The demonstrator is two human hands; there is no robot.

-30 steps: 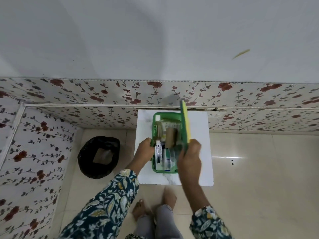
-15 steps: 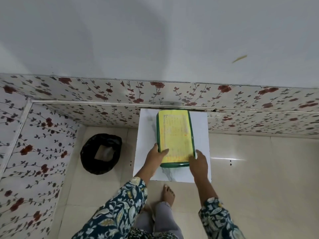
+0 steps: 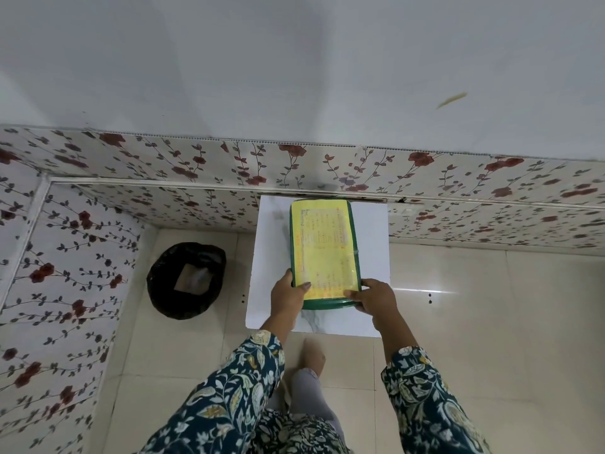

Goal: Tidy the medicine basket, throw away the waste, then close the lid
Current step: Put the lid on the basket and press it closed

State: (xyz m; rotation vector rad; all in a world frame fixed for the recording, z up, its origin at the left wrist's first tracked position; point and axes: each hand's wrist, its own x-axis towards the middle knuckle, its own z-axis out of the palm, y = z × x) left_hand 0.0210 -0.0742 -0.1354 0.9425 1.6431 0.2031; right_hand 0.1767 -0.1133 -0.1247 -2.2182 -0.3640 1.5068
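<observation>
The green medicine basket point(image 3: 327, 304) stands on a small white table point(image 3: 371, 244) against the wall. Its lid point(image 3: 322, 247), green-rimmed with a yellow printed label, lies flat over the basket and hides everything inside. My left hand point(image 3: 288, 296) grips the near left corner, thumb pressed on top of the lid. My right hand point(image 3: 375, 298) holds the near right corner, fingers laid across the lid's edge.
A black-lined waste bin point(image 3: 186, 280) with paper scraps in it stands on the tiled floor left of the table. Floral-patterned wall panels point(image 3: 75, 257) run along the left and behind. My bare foot point(image 3: 312, 357) is just below the table's front edge.
One second ago my right hand held the lid upright over the open basket. The lid came down flat, and both hands now press on its near corners.
</observation>
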